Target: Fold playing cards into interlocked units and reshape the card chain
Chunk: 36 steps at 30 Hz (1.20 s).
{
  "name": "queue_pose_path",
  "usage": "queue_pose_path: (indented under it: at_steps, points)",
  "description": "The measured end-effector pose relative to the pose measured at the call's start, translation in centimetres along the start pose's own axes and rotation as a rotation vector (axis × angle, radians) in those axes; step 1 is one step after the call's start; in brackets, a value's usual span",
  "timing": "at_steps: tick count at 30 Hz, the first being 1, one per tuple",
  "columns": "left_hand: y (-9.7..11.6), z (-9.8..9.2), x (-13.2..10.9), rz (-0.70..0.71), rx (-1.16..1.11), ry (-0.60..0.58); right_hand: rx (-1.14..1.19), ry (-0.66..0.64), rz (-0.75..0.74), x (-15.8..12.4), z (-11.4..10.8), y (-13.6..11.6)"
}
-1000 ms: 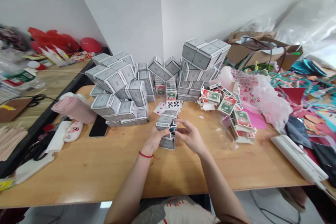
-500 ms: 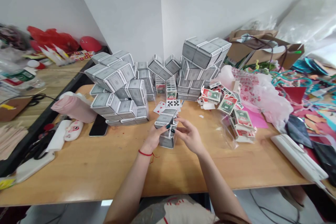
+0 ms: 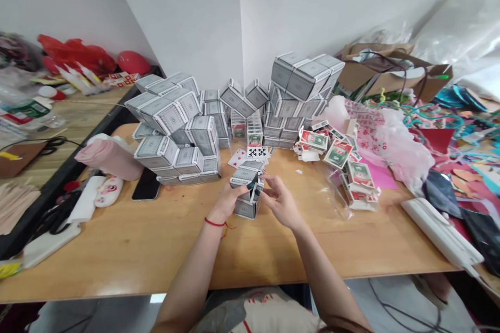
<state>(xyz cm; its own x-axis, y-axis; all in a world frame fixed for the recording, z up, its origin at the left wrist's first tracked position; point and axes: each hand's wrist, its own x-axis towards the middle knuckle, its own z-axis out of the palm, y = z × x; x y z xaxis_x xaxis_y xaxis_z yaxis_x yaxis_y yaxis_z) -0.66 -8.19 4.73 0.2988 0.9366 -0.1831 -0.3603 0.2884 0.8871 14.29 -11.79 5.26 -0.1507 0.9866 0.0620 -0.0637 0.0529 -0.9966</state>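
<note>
My left hand (image 3: 227, 203) grips a small block of grey-backed playing-card cubes (image 3: 247, 189) from its left side, just above the wooden table (image 3: 128, 239). My right hand (image 3: 282, 202) is closed on the block's right side, fingertips pinching a card flap at its middle. A red string circles my left wrist. Two face-up cards (image 3: 250, 155) lie just behind the block. Large stacks of the same grey card cubes (image 3: 175, 130) stand at the back left, and another stack (image 3: 302, 91) rises at the back right.
Loose red and green card boxes (image 3: 344, 164) lie in clear plastic to the right. A pink cloth roll (image 3: 111, 156) and a dark phone (image 3: 145, 186) are at the left. A white power strip (image 3: 441, 231) sits at the right edge, craft clutter behind.
The card block and both hands have shifted slightly nearer and lower on the table. My fingers have closed tighter on the block's middle.
</note>
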Motion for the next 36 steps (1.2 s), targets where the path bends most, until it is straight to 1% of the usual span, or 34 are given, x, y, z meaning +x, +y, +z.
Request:
queue_pose_path:
  at_steps: [5, 8, 10, 13, 15, 18, 22, 27, 30, 33, 36]
  points:
    - [0.2, 0.2, 0.0, -0.017, 0.01, -0.008, -0.033, 0.009, -0.004, -0.1, 0.1, 0.2]
    - [0.1, 0.2, 0.1, 0.016, 0.065, 0.033, -0.066, 0.051, -0.012, -0.1, 0.2, 0.0]
    - [0.0, 0.0, 0.1, 0.072, 0.131, 0.096, -0.128, 0.109, -0.026, -0.2, 0.2, -0.4]
    - [0.0, 0.0, -0.3, 0.2, 0.249, 0.177, -0.289, 0.219, -0.073, -0.3, 0.2, -1.1]
    - [0.2, 0.3, -0.9, 0.271, 0.316, 0.189, -0.417, 0.278, -0.111, -0.4, 0.3, -1.6]
    - [0.6, 0.9, -1.9, 0.31, 0.381, 0.2, -0.577, 0.331, -0.154, -0.5, 0.7, -2.0]
    - [0.8, 1.6, -2.4, 0.322, 0.42, 0.213, -0.702, 0.35, -0.185, -0.6, 1.2, -2.4]
    - [0.6, 2.0, -2.2, 0.369, 0.489, 0.216, -0.852, 0.373, -0.226, -0.8, 1.7, -2.8]
    - [0.5, 2.2, -2.1, 0.397, 0.509, 0.192, -0.929, 0.375, -0.254, -1.0, 2.0, -2.7]
    - [0.4, 2.4, -2.1, 0.427, 0.547, 0.176, -0.958, 0.371, -0.251, -1.1, 2.1, -2.5]
    - [0.2, 2.4, -2.1, 0.461, 0.629, 0.186, -0.932, 0.372, -0.233, -1.1, 2.1, -2.1]
